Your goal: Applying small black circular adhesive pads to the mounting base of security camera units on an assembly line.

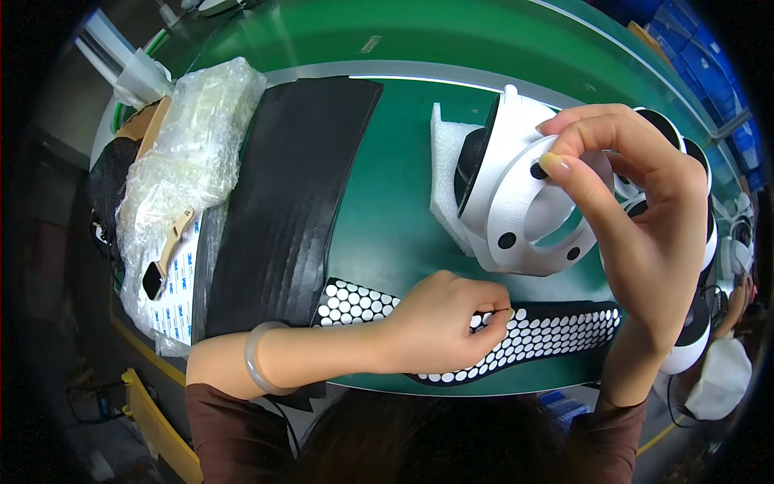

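With the middle of the view taken as the clock's hub, the white ring [510,202], part of a white housing [520,121], lies between two and three o'clock on the green bench [395,218]; a foam block [445,153] stands just beside it at one. The right hand [649,185] has its thumb on the ring at the uppermost of three black pads [506,240], the index fingertip near; whether that grip clamps the rim, I cannot tell. Between four and five, the left hand [443,323] rests over a dotted strip [564,331], fingertips together, though what lies between them is hidden. The work looks partway: three pads sit on the ring, while the strip's visible parts carry many white dots, suggesting plenty remains. How many places on the ring want pads cannot be judged. More black-and-white units [689,355] crowd three to four o'clock, their rings largely hidden.
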Demonstrator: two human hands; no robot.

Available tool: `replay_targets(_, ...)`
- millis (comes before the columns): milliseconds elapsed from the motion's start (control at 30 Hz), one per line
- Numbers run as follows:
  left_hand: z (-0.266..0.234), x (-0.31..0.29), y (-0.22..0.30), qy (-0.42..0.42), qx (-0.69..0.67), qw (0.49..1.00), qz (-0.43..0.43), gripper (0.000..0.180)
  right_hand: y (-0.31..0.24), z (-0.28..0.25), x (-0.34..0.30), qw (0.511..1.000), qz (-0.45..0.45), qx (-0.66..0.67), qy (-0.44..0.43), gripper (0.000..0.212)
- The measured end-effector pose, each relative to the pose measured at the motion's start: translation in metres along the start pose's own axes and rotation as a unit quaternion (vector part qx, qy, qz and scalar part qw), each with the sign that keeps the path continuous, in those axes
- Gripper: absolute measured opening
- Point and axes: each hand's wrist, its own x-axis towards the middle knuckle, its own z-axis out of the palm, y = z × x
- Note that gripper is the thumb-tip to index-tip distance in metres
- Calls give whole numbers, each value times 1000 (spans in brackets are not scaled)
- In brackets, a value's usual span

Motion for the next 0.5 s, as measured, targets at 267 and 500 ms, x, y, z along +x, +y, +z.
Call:
replay_targets(267, 0, 0, 0, -3, -12, 1000, -7, 12, 1, -3, 2, 1000, 4, 23, -16, 5)
replay_targets(500, 1, 0, -2, 7, -3, 1000, 6, 12, 1, 2, 0, 1000, -1, 3, 0, 6)
